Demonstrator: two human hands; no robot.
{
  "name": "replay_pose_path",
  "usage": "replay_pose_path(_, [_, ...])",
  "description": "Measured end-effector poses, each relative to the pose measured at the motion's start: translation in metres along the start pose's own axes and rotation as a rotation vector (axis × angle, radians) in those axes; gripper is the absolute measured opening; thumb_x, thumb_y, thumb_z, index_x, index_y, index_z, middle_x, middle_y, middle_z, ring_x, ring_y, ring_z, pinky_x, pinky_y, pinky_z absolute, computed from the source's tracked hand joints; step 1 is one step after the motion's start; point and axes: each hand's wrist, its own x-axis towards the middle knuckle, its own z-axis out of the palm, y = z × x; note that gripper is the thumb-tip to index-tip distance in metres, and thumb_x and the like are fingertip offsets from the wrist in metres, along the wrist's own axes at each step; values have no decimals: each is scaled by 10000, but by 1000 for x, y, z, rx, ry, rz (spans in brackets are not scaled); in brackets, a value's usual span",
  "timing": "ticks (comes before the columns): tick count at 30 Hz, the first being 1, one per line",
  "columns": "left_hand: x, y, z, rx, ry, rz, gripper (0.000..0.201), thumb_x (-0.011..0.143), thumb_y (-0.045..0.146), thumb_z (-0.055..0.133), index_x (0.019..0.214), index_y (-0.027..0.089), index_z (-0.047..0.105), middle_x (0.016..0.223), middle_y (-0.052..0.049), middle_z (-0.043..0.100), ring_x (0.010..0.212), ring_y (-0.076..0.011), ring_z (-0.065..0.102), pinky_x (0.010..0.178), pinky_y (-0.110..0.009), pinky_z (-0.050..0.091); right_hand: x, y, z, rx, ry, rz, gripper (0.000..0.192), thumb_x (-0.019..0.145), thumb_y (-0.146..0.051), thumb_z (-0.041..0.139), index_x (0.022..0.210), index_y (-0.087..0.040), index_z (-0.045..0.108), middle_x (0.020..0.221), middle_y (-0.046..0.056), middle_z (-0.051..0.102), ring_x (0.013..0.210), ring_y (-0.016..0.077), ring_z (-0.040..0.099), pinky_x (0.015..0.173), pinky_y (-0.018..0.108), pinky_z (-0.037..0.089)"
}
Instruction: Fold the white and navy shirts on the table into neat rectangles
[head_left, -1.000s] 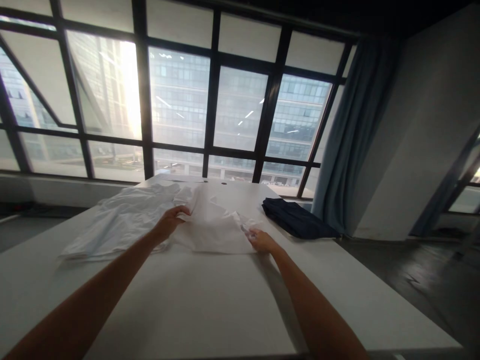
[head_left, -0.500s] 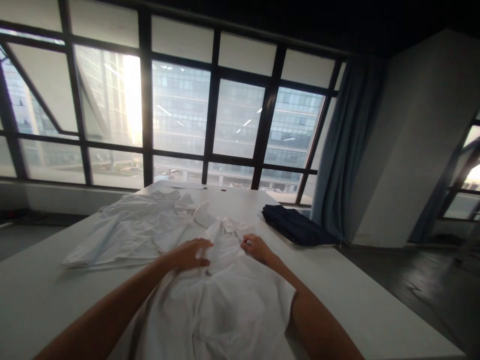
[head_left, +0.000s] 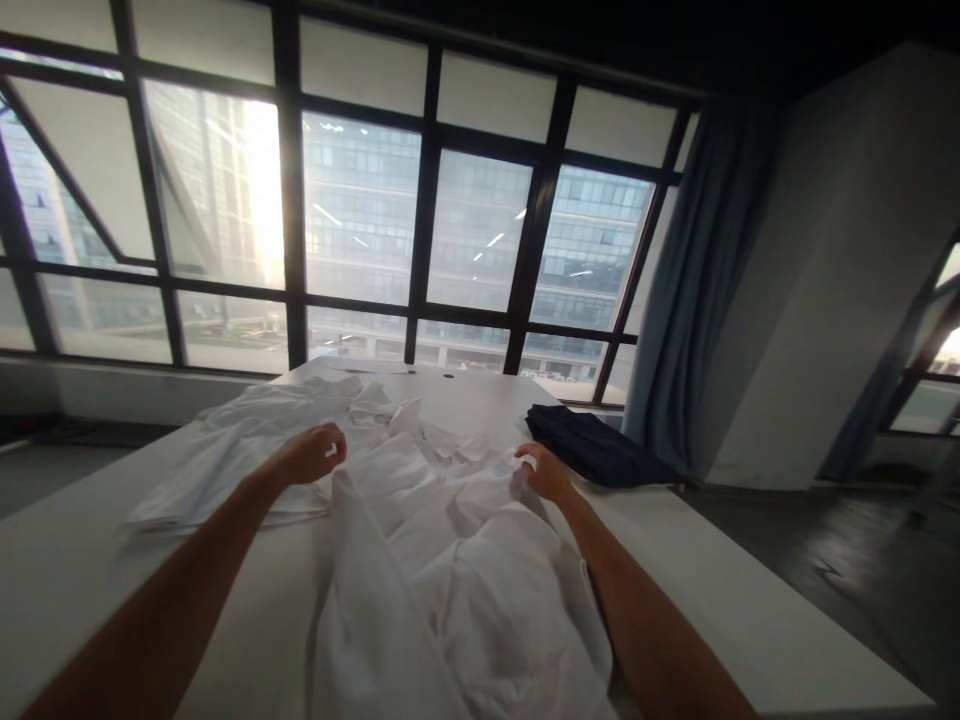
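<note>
A white shirt (head_left: 457, 570) lies crumpled along the middle of the white table (head_left: 97, 600), its body trailing toward me. My left hand (head_left: 311, 452) grips the shirt's upper left part, lifted a little off the table. My right hand (head_left: 544, 472) pinches the shirt's upper right part. The collar end lies between my two hands. A second white garment (head_left: 240, 440) is spread flat on the table to the left, just behind my left hand.
A folded dark navy garment (head_left: 592, 445) lies at the table's far right edge. Large windows (head_left: 360, 220) stand behind the table, a blue curtain (head_left: 705, 270) hangs at the right. Dark floor (head_left: 840, 560) lies to the right of the table.
The shirt was pulled from the pile toward me and now drapes down the table. My hands have moved apart, each holding one side of its top.
</note>
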Motion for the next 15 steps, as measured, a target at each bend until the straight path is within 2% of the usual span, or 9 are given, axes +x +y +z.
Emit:
replay_pose_path(2, [-2,17,12,29,70,8,178,801,333,598,797,188,701,993,-71,685,915,-234,627,824,-327,485,-5,-34,6,79,-168,-24,208,867,-295,542,879,-166,705,864,65,701,772,187,636,758,295,483])
replay_pose_path(5, [-3,49,49,-107,-67,3,234,885,371,603,1027,202,682,1138,-68,647,1007,-231,618,859,-351,509,-16,-84,18,73,-471,-124,260,782,-411,680,911,-191,727,757,14,693,645,154,603,611,240,429])
replay_pose_path(8, [-3,66,74,-177,-139,-6,321,933,356,575,1209,192,589,1236,-87,590,1049,-215,605,880,-404,531,-22,-105,19,-12,-607,-187,266,689,-365,751,895,-197,736,716,-2,680,627,145,577,587,228,394])
replay_pose_path(9, [-2,66,75,-196,-152,-10,332,939,352,568,1229,190,575,1253,-90,578,1058,-216,601,885,-417,533,-20,-102,14,-26,-618,-200,245,691,-349,740,876,-187,737,703,2,674,622,143,564,583,227,388])
replay_pose_path(11, [1,56,64,-233,-167,-16,312,932,369,572,1181,184,606,1216,-73,601,1035,-223,608,870,-394,535,-15,-84,-2,-25,-593,-199,207,710,-313,696,843,-159,732,707,14,670,630,143,551,588,228,388])
replay_pose_path(13, [3,36,41,-261,-174,-21,282,912,405,581,1027,160,658,1055,-42,662,934,-211,626,804,-327,532,-10,-54,-25,-18,-500,-151,182,725,-280,646,810,-136,718,743,27,673,678,151,564,618,228,400])
replay_pose_path(15, [0,6,14,-288,-164,-29,292,877,426,580,804,152,648,798,-14,666,784,-178,617,702,-260,498,-8,-19,-48,-37,-440,-33,189,749,-290,609,777,-129,703,732,27,665,693,160,572,616,230,406])
